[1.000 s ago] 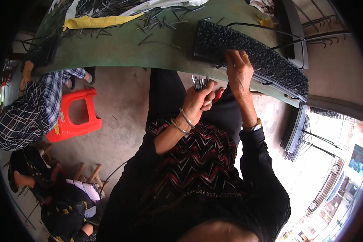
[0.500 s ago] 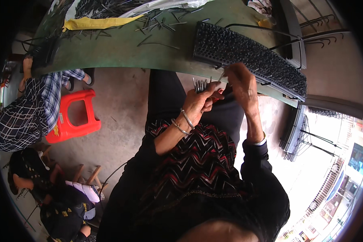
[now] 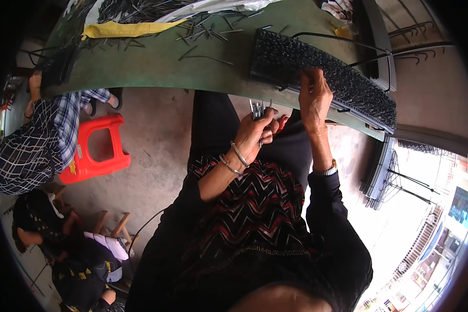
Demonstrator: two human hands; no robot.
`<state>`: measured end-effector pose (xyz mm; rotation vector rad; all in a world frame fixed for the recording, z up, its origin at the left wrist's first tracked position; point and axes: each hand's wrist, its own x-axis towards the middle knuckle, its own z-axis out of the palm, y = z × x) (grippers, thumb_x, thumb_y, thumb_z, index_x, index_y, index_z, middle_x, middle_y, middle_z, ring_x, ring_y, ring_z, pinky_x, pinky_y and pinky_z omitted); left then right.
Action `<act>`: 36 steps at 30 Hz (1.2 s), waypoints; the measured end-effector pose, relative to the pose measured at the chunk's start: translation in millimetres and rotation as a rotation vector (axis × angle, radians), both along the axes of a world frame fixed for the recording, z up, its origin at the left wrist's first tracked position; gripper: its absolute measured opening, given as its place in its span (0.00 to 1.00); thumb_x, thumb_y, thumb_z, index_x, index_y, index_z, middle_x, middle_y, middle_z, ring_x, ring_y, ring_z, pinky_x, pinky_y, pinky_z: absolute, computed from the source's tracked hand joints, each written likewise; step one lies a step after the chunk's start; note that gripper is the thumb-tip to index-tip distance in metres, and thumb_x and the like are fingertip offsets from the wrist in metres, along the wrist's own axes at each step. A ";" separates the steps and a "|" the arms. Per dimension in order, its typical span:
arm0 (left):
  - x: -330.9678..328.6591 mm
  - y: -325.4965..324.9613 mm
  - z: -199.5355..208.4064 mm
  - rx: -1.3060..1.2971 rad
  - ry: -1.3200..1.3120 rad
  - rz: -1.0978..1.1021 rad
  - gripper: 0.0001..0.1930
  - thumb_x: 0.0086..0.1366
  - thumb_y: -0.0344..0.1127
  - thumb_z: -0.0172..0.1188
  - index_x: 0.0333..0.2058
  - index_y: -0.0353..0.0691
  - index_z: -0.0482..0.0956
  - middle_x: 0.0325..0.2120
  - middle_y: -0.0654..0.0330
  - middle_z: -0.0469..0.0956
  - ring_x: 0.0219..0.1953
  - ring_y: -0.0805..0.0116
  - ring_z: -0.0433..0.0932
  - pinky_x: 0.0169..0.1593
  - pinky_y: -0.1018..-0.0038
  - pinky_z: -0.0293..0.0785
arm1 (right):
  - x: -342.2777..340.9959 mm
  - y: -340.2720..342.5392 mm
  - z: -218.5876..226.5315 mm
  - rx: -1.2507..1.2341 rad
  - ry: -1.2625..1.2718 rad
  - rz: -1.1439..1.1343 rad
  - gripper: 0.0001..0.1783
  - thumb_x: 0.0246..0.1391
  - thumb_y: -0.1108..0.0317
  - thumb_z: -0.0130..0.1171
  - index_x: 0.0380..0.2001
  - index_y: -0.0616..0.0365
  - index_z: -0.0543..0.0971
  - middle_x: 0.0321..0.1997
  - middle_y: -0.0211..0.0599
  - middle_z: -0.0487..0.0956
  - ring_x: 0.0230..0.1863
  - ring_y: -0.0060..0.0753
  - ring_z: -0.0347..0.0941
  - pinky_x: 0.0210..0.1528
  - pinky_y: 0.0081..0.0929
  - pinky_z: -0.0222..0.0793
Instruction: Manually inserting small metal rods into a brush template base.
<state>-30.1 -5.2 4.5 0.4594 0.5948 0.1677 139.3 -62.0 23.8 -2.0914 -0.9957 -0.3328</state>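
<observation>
A bunch of thin metal rods (image 3: 257,108) sticks up out of my left hand (image 3: 256,130), whose fingers are wrapped round it over my lap. Something small and red (image 3: 282,124) shows beside those fingers. My right hand (image 3: 315,99) is raised to the front edge of a long black rack (image 3: 343,88) full of small holes, its fingertips pinched together against the rack's face. Whatever lies between these fingertips is too small to make out. Dark rod ends fill much of the rack, which rests on wire supports along the green table (image 3: 156,65).
Loose dark rods (image 3: 208,31) lie on the table beside a yellow-edged sack (image 3: 132,29) heaped with more. A red plastic stool (image 3: 96,148) stands on the floor at left, near people in dark and checked clothes. Wire frames (image 3: 382,174) stand at right.
My right hand has moved away from my left hand, up and onto the rack. My left hand stays almost in place, still round the rods.
</observation>
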 end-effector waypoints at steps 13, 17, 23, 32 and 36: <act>0.3 2.2 15.7 0.038 0.013 -0.013 0.14 0.63 0.39 0.60 0.41 0.34 0.77 0.24 0.61 0.73 0.18 0.83 0.58 0.20 0.84 0.52 | -19.3 -16.5 26.5 -0.233 0.437 0.266 0.09 0.53 0.68 0.60 0.36 0.59 0.79 0.32 0.36 0.75 0.32 0.28 0.73 0.35 0.25 0.68; 3.9 -0.7 12.7 0.019 0.013 0.028 0.14 0.63 0.40 0.60 0.39 0.34 0.77 0.29 0.55 0.80 0.18 0.84 0.63 0.19 0.85 0.54 | -29.6 -20.5 31.7 -0.152 0.906 0.415 0.08 0.55 0.69 0.57 0.36 0.62 0.77 0.29 0.34 0.77 0.32 0.22 0.73 0.35 0.23 0.68; 0.9 4.8 8.2 -0.012 0.037 0.096 0.15 0.65 0.43 0.57 0.41 0.37 0.75 0.24 0.61 0.76 0.18 0.83 0.60 0.21 0.83 0.55 | -25.1 10.3 34.8 -0.001 0.268 0.107 0.05 0.54 0.72 0.57 0.34 0.61 0.74 0.26 0.38 0.79 0.26 0.26 0.74 0.31 0.24 0.69; 1.3 9.2 4.2 -0.010 0.019 0.088 0.16 0.66 0.41 0.56 0.45 0.35 0.74 0.26 0.61 0.71 0.22 0.81 0.60 0.22 0.84 0.56 | -9.5 44.9 -0.7 -0.004 -0.063 0.112 0.04 0.53 0.75 0.56 0.34 0.57 0.75 0.26 0.40 0.76 0.29 0.42 0.74 0.32 0.31 0.70; 1.6 11.0 8.1 -0.003 0.019 0.094 0.18 0.65 0.45 0.58 0.43 0.34 0.75 0.24 0.60 0.77 0.19 0.82 0.63 0.18 0.84 0.53 | -9.6 48.5 -2.1 -0.080 -0.215 0.161 0.03 0.50 0.72 0.60 0.31 0.54 0.77 0.31 0.36 0.75 0.31 0.41 0.74 0.33 0.35 0.70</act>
